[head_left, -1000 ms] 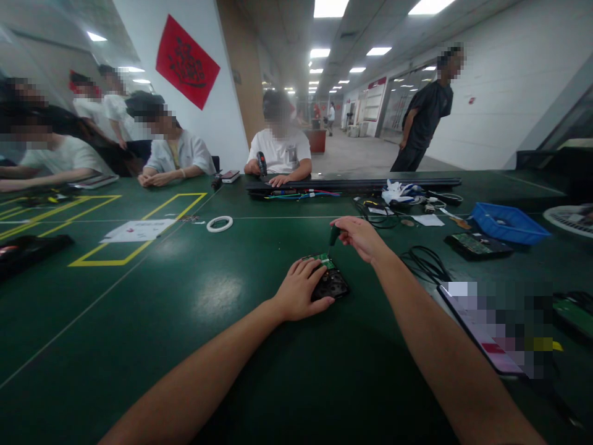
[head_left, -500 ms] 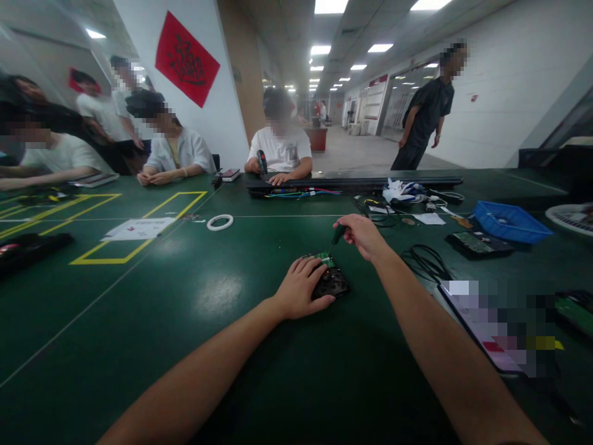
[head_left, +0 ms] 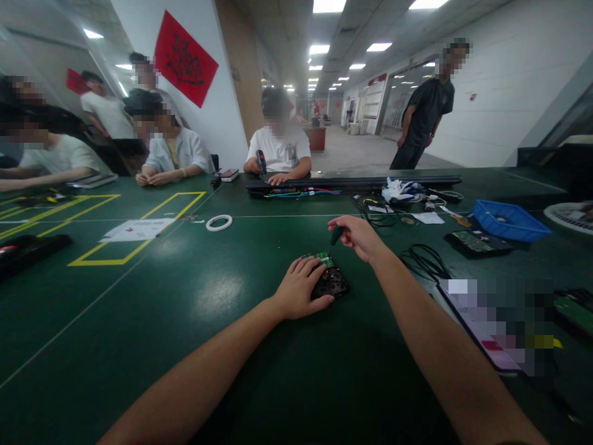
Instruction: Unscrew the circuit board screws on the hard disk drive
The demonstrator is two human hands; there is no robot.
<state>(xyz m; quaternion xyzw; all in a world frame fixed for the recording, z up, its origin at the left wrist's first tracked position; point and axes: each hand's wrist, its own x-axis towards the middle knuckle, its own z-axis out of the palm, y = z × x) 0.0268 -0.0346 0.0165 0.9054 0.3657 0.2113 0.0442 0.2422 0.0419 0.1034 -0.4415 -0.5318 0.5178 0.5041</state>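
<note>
A small black electronic unit with a green circuit board [head_left: 332, 281] lies on the green tabletop [head_left: 222, 364]. My left hand [head_left: 303, 287] holds it down, fingers spread across its left part and thumb along the near edge; the palm hides some of it. Above the unit's far side, my right hand [head_left: 359, 238] grips the dark green handle of a screwdriver [head_left: 336, 235]. The screwdriver stands tilted, its thin shaft pointing down to the green board. Whether the tip sits in a screw is too small to tell.
Right of me are a black cable [head_left: 424, 262], another opened unit [head_left: 479, 242], a blue tray [head_left: 509, 221] and a partly blurred flat device [head_left: 486, 334]. A white ring [head_left: 218, 223] lies ahead left. Across the table a person [head_left: 279, 148] holds a power tool near a long black bar [head_left: 352, 183].
My right hand and the screwdriver have turned slightly, with the fingers shifted a little left. My left hand and the unit stay put. Background people at the left have moved.
</note>
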